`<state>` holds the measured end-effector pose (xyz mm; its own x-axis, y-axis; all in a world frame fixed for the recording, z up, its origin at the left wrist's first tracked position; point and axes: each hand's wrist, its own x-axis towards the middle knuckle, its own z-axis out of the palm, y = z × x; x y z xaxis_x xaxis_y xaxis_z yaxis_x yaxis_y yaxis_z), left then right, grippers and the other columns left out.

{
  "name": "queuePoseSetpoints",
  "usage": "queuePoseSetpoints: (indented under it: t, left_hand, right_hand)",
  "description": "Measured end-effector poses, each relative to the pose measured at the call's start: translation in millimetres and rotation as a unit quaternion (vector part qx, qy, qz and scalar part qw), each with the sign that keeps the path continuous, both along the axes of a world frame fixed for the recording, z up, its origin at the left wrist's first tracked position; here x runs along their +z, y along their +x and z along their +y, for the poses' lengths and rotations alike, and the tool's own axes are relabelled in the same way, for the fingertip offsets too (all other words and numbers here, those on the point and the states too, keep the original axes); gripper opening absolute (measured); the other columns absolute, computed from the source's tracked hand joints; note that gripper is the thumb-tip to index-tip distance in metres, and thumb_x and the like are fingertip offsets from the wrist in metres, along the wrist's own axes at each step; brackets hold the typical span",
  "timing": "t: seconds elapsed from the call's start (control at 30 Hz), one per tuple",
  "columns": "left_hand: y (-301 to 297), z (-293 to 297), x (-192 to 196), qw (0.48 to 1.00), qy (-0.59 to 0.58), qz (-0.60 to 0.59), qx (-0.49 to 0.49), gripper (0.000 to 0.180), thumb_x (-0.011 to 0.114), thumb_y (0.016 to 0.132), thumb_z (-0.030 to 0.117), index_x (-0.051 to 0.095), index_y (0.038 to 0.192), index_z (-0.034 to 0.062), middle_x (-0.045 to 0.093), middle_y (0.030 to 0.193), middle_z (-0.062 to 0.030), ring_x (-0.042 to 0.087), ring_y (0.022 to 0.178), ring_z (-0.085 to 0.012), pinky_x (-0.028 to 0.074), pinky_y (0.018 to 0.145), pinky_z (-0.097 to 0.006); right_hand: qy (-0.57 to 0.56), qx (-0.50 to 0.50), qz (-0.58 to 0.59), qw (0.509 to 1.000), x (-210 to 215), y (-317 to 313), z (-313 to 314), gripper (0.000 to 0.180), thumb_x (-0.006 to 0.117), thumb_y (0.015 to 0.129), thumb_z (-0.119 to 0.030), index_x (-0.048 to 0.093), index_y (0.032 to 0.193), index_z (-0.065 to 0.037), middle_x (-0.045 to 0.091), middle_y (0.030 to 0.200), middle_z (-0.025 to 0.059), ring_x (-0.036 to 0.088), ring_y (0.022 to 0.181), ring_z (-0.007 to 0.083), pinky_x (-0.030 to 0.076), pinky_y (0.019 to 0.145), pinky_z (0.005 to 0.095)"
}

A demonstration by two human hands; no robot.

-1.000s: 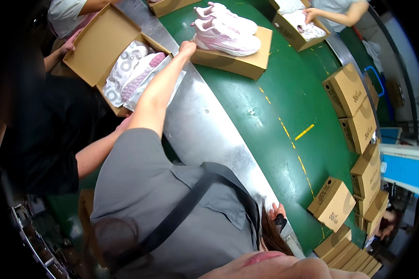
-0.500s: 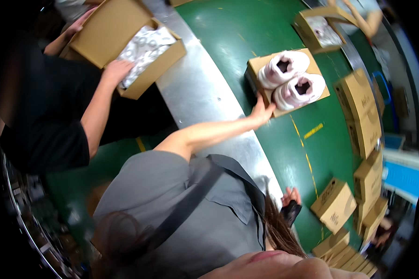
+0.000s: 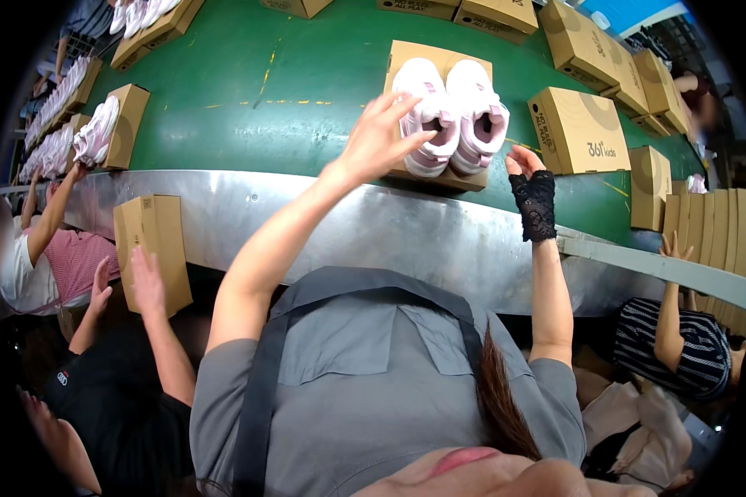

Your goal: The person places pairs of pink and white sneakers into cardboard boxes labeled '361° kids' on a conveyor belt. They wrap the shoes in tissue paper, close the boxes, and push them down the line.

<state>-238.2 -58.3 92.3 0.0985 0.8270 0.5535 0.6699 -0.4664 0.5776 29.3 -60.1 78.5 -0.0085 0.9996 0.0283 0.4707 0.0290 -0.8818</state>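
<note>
Where the pair of white-and-pink sneakers (image 3: 470, 89) stands: side by side on a flat tan cardboard box (image 3: 448, 52), toes pointing away from the person, heels toward the chest.
Near edge: a broad silver metal band (image 3: 373, 219) lies between the person and the green work surface (image 3: 191, 137); the sneakers' box sits just beyond it.
Room leftward: a wide stretch of green reaches to more pale sneakers (image 3: 99, 128) on boxes, well apart.
Room rightward: only a narrow gap before a tan printed carton (image 3: 584, 132).
Grey metal rail (image 3: 655, 271): starts beside the right forearm (image 3: 549, 290) and runs outward.
Left hand (image 3: 379, 139): reaches diagonally from lower left, fingers spread wide, thumb over the left-hand sneaker's heel opening; contact cannot be told.
Right hand (image 3: 525, 160): fingers loosely bent and parted, pointing up and inward, just beside the right-hand sneaker's heel; touch unclear.
Black lace glove (image 3: 535, 207): covers the right wrist, above a nearly upright forearm.
</note>
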Motion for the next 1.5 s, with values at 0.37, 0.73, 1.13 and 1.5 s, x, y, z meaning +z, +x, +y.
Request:
queuePoseSetpoints:
  t: [0.37, 0.73, 1.13, 1.5]
  left_hand:
    - [-1, 21, 52, 0.975, -0.149, 0.107, -0.123, 0.026, 0.056, 0.077, 0.029, 0.061, 0.089, 0.0069, 0.059, 0.084, -0.0158, 0.057, 0.076, -0.03, 0.045, 0.066, -0.037]
    - [-8, -54, 106, 0.976, -0.165, 0.144, -0.009, 0.024, 0.058, 0.07, 0.024, 0.065, 0.08, 0.0031, 0.056, 0.057, -0.0148, 0.056, 0.054, -0.0275, 0.045, 0.055, -0.032]
    - [-47, -84, 142, 0.932, -0.278, 0.185, -0.143, 0.032, 0.055, 0.07, 0.017, 0.06, 0.096, -0.001, 0.061, 0.079, -0.0184, 0.06, 0.072, -0.0283, 0.046, 0.067, -0.031]
    - [-64, -95, 121, 0.979, -0.172, 0.101, -0.045, 0.027, 0.055, 0.072, 0.016, 0.061, 0.088, -0.0039, 0.061, 0.076, -0.0192, 0.061, 0.071, -0.0266, 0.047, 0.067, -0.03]
  right_hand:
    - [0.044, 0.097, 0.111, 0.988, 48, -33, -36, 0.032, 0.059, 0.08, -0.015, 0.052, 0.107, -0.001, 0.059, 0.094, 0.0072, 0.056, 0.081, 0.0115, 0.045, 0.07, 0.0224]
    - [0.014, 0.423, 0.016, 0.906, 71, -92, -14, 0.031, 0.064, 0.072, -0.024, 0.06, 0.089, 0.001, 0.062, 0.075, 0.0081, 0.058, 0.065, 0.0146, 0.046, 0.058, 0.0251]
    - [-0.168, 0.368, 0.141, 0.904, 71, -134, -62, 0.033, 0.064, 0.072, -0.021, 0.058, 0.09, 0.006, 0.061, 0.076, 0.007, 0.055, 0.069, 0.0098, 0.045, 0.064, 0.0251]
    - [-0.21, 0.409, 0.099, 0.883, 92, -155, -62, 0.026, 0.059, 0.074, -0.012, 0.057, 0.095, 0.004, 0.059, 0.079, 0.0034, 0.053, 0.073, 0.0082, 0.044, 0.066, 0.0229]
